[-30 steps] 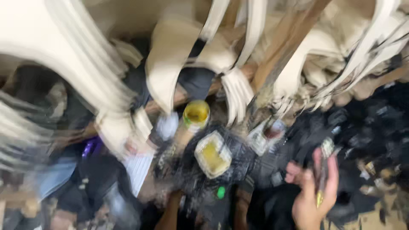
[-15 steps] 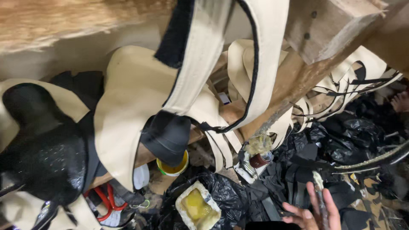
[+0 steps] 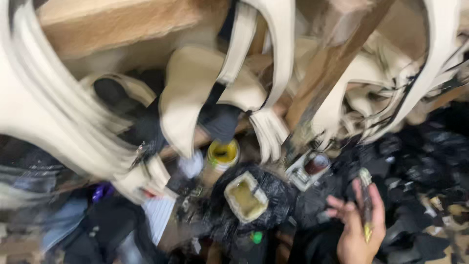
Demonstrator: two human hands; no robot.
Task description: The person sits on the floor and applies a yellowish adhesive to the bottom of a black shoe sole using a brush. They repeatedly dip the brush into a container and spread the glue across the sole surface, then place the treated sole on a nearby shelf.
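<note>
Cluttered black scraps cover the desk under hanging cream straps [image 3: 273, 58]. One right hand [image 3: 359, 230] has its grip around one brush [image 3: 365, 203], beside two yellow glue tubs [image 3: 244, 197]; the left hand is unseen.

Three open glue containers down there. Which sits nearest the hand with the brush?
The small dark-red one in the pale holder, just up-left of the right hand. The square yellow tub and round yellow can lie farther left.

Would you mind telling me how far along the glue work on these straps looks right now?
Done: many cream straps already hang from the wooden beam. In hand: the right hand holds a thin brush with a yellow tip, beside the open yellowish glue tray and round tin. Left: dark pieces lie piled to the right. The left hand is out of view.
</note>
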